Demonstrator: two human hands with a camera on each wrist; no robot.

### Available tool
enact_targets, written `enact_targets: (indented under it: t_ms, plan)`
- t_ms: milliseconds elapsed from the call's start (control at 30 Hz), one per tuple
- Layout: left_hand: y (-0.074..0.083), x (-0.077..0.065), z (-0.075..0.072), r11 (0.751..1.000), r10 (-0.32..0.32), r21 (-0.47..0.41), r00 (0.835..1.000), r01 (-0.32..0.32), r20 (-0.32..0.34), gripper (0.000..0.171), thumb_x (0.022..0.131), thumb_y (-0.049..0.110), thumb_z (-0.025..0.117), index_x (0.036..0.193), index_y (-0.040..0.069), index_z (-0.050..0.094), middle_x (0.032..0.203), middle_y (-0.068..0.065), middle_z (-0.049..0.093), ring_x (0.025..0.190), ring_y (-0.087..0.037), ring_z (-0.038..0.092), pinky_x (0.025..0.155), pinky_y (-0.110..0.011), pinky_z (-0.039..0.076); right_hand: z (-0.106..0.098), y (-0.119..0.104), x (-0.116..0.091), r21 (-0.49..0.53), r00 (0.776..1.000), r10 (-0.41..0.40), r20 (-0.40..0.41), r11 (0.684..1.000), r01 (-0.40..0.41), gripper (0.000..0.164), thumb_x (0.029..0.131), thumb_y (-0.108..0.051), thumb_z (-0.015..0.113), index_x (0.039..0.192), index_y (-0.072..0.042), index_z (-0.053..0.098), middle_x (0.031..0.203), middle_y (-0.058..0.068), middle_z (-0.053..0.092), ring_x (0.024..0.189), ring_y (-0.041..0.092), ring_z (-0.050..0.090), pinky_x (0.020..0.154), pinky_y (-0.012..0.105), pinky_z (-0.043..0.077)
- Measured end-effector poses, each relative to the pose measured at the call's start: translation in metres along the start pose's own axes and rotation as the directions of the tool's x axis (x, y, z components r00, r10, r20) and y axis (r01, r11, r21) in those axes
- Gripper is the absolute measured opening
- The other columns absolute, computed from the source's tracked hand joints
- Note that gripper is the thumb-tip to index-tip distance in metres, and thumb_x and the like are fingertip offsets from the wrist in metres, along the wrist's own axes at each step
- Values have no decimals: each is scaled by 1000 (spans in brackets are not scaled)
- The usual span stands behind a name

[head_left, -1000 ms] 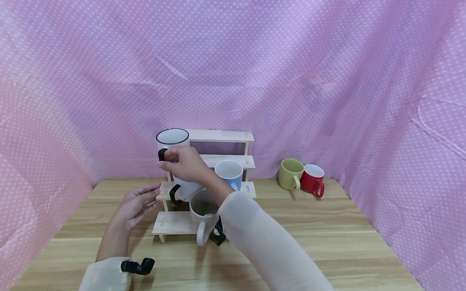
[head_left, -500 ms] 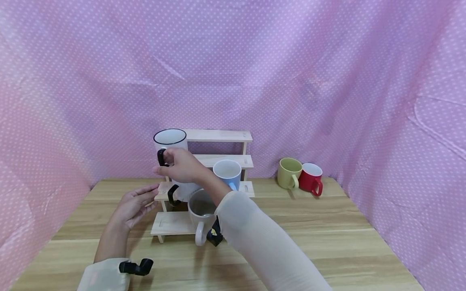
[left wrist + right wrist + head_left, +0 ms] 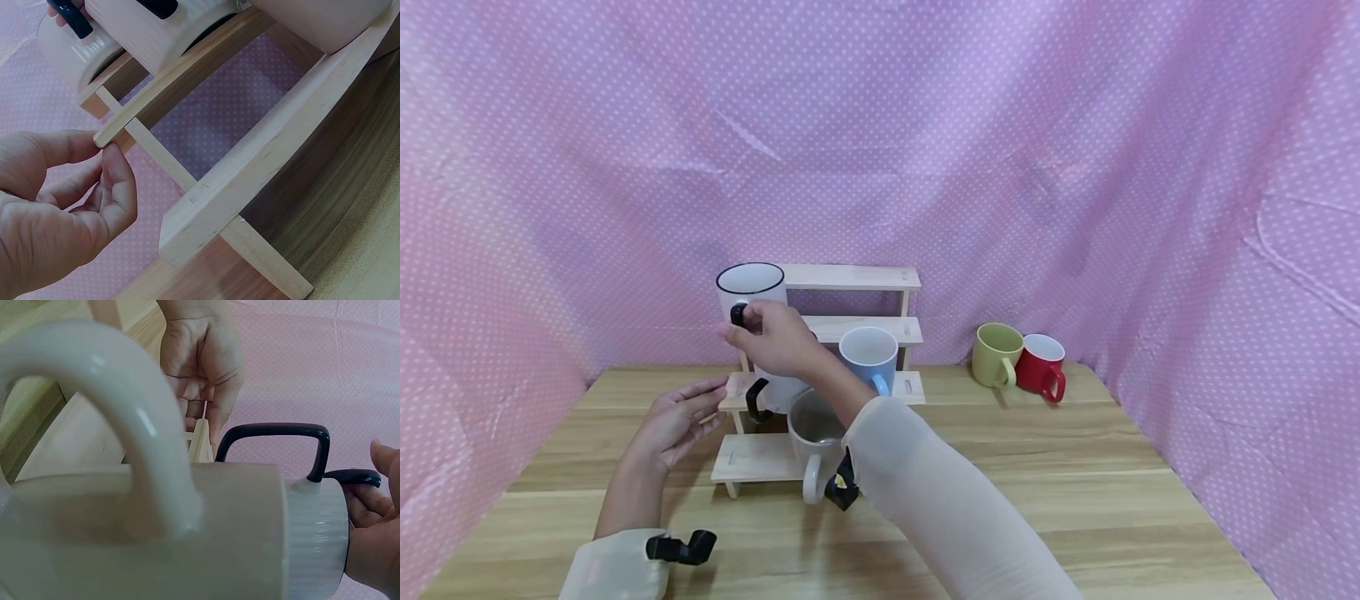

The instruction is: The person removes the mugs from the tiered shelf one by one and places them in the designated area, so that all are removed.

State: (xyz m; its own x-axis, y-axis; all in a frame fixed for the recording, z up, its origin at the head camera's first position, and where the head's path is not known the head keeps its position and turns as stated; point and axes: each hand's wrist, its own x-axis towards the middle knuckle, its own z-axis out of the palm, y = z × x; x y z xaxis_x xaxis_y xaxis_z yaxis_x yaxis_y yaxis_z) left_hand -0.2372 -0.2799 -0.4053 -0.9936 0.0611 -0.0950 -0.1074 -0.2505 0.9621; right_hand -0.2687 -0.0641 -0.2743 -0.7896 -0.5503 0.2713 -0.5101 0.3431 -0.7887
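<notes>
My left hand [image 3: 676, 423] pinches the left end of the second-lowest board of a pale wooden tiered rack [image 3: 756, 457], thumb against fingertips. My right hand [image 3: 775, 337] reaches across to a tall white mug [image 3: 767, 290] with a black rim, its fingers at the black handle [image 3: 739, 314]. In the left wrist view this mug [image 3: 84, 56] is upright over the third board. Just below it, a ribbed white mug [image 3: 781, 390] with a black handle is on the second board, partly hidden. A greyish-white mug [image 3: 815, 450] stands on the lowest board under my right wrist.
A light blue mug [image 3: 867, 367] sits on the second board, right of my forearm. An olive-green mug [image 3: 991, 367] and a red mug [image 3: 1036, 373] stand close together on the wooden table [image 3: 1060, 500] to the right. A pink dotted cloth [image 3: 880, 150] hangs behind the rack.
My right thumb dips below the black handle half a second ago and is now back up near it. The left hand keeps its pinch on the board, and the mugs stay where they are.
</notes>
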Motion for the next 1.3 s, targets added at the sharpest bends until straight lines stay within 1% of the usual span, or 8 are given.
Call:
enact_targets:
  t_ms: [133,400,633,767,867,1000,1100,1300]
  plan:
    - [1,0,0,1000,7,-6,1000,-7,1,20,102,8,63,112,20,76,110,9,63,98,-5,61,86,-24,56,1,0,2,39,1000,-10,-20,999,11,24,105,-30,61,94,-10,64,81,0,65,69,8,53,59,21,44]
    - [3,0,-1,1000,13,-2,1000,-13,6,21,103,7,62,112,20,76,110,9,62,98,-5,61,86,-23,55,2,-3,7,141,1000,12,-26,990,-8,25,102,-30,66,99,-5,66,89,-1,67,81,8,60,70,21,50]
    - [4,0,0,1000,13,-2,1000,-13,12,19,102,7,63,113,17,74,115,8,59,101,-5,60,88,-24,55,3,-3,9,259,999,30,-23,966,-23,26,105,-23,62,110,2,66,99,3,68,84,8,64,77,19,52]
    - [3,0,1,1000,21,-6,1000,-21,16,20,103,6,61,110,19,75,112,8,62,99,-5,62,86,-24,55,3,-3,9,370,998,54,-20,928,-43,27,108,-23,55,110,3,64,109,12,68,93,19,71,84,25,57]
    - [2,1,0,1000,28,-9,999,-27,27,23,104,5,60,109,20,76,109,9,65,97,-5,63,85,-23,56,5,-4,10,491,995,92,-24,868,-68,29,109,-22,51,106,4,64,108,13,66,101,21,69,88,31,58]
    - [0,1,0,1000,27,-17,999,-27,31,23,103,5,60,109,20,76,106,9,67,95,-4,63,85,-24,56,7,-4,12,603,989,146,-36,792,-95,30,109,-22,52,105,4,66,100,6,67,100,17,66,90,36,59]
    - [0,1,0,999,27,-23,999,-26,28,23,103,5,60,108,20,76,106,10,68,94,-4,63,84,-24,56,8,-4,12,628,984,172,-53,772,-101,31,108,-23,55,107,6,68,96,5,68,96,17,67,88,37,59]
    - [-1,-1,0,1000,28,-9,999,-28,27,24,104,5,60,110,21,77,108,11,67,97,-4,63,87,-24,56,10,-5,14,646,972,216,-98,757,-103,34,106,-24,60,109,9,70,93,7,71,95,22,70,83,36,61]
